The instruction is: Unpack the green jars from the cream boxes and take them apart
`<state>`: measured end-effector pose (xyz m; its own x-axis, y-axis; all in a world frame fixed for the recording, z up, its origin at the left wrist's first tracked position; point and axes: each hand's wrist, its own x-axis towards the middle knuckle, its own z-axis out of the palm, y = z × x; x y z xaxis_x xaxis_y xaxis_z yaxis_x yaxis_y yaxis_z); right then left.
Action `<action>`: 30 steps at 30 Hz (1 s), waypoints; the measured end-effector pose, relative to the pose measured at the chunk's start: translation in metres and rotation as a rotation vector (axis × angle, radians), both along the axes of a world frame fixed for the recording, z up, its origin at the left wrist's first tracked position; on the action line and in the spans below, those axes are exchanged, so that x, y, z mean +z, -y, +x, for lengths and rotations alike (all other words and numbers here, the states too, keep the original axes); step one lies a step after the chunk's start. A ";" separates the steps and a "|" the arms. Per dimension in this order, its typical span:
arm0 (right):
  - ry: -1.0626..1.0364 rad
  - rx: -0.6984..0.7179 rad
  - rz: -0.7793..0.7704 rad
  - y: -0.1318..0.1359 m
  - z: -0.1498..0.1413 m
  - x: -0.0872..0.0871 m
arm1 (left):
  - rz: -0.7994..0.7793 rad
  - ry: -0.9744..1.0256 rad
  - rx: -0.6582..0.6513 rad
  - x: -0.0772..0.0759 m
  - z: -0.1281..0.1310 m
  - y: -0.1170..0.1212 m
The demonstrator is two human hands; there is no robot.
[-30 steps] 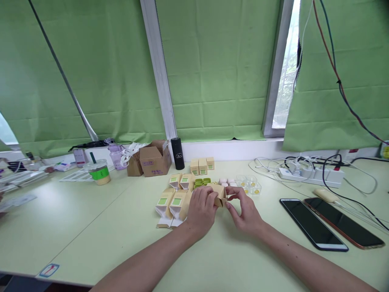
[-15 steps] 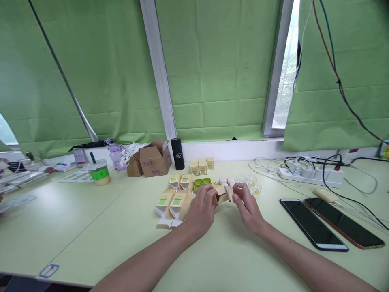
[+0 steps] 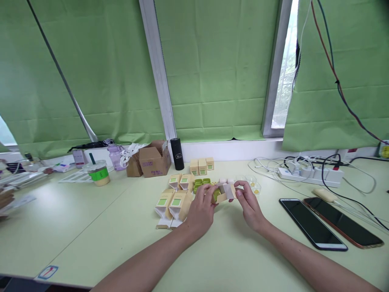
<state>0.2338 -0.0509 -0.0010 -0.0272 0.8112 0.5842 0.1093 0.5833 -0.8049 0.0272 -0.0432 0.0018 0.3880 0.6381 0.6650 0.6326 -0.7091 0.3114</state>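
A small tan cardboard box (image 3: 223,198) is held over the table between my two hands, its end flap folded out to the right. Something green (image 3: 216,194) shows inside it. My left hand (image 3: 201,209) is closed around the box's left side. With thumb and fingers, my right hand (image 3: 247,202) pinches the flap at the right. Left of my left hand stand several tan boxes with green labels (image 3: 180,202), their white lower flaps spread. Just behind my hands are green containers (image 3: 202,182), pale pink pieces (image 3: 226,181) and clear cups (image 3: 252,182) with yellow bits.
Three closed tan boxes (image 3: 202,166) and a black cylinder (image 3: 177,154) stand at the back, beside a brown carton (image 3: 154,160). A lidded drink cup (image 3: 99,173) is on the left. Two phones (image 3: 313,224) and a power strip (image 3: 310,176) with cables lie right. Another person's hand (image 3: 6,198) shows far left.
The box has tilted so its inside faces me more, and the green content now shows. Its flap has swung wider open at my right fingers. The other person's hand came further into view.
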 end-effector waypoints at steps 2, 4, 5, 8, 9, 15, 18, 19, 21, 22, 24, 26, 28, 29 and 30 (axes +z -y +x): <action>-0.010 0.002 0.000 0.000 0.000 0.002 | -0.024 0.019 -0.005 -0.001 0.000 0.000; -0.026 0.008 -0.002 0.000 0.000 0.002 | -0.057 0.041 -0.010 -0.001 -0.001 -0.001; -0.033 0.009 -0.006 0.000 0.000 0.002 | -0.079 0.052 -0.016 -0.002 -0.001 -0.001; -0.052 0.013 -0.018 -0.004 0.001 -0.001 | -0.152 0.088 -0.036 -0.001 -0.001 -0.001; -0.059 0.020 -0.020 -0.005 0.001 -0.003 | -0.167 0.097 -0.040 -0.001 -0.001 -0.001; -0.043 -0.016 -0.019 -0.009 0.002 -0.005 | -0.174 0.101 0.010 0.002 -0.002 0.000; 0.033 -0.193 0.171 -0.005 0.002 0.002 | -0.175 0.073 0.041 0.003 -0.002 0.001; 0.080 -0.248 0.276 -0.002 0.003 0.004 | -0.175 0.065 0.048 0.003 -0.001 0.001; 0.208 -0.276 0.492 0.004 0.003 0.008 | -0.171 0.048 0.058 0.002 -0.001 0.001; 0.269 -0.254 0.586 0.007 0.002 0.010 | -0.168 0.039 0.064 0.002 -0.001 0.001; 0.366 -0.182 0.720 0.014 -0.001 0.012 | -0.166 0.016 0.078 0.003 0.000 0.002; 0.441 -0.121 0.791 0.019 -0.007 0.013 | -0.168 -0.002 0.094 0.003 0.001 0.002; 0.510 -0.072 0.826 0.022 -0.014 0.014 | -0.167 -0.014 0.101 0.003 0.001 0.002; 0.542 -0.055 0.827 0.023 -0.016 0.015 | -0.163 -0.017 0.097 0.003 0.001 0.002; 0.565 -0.049 0.819 0.022 -0.018 0.015 | -0.156 -0.018 0.088 0.003 0.001 0.001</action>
<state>0.2162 -0.0732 0.0137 -0.4511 0.1711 0.8759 0.3912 0.9200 0.0218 0.0283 -0.0444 0.0051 0.3369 0.7652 0.5486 0.6964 -0.5946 0.4018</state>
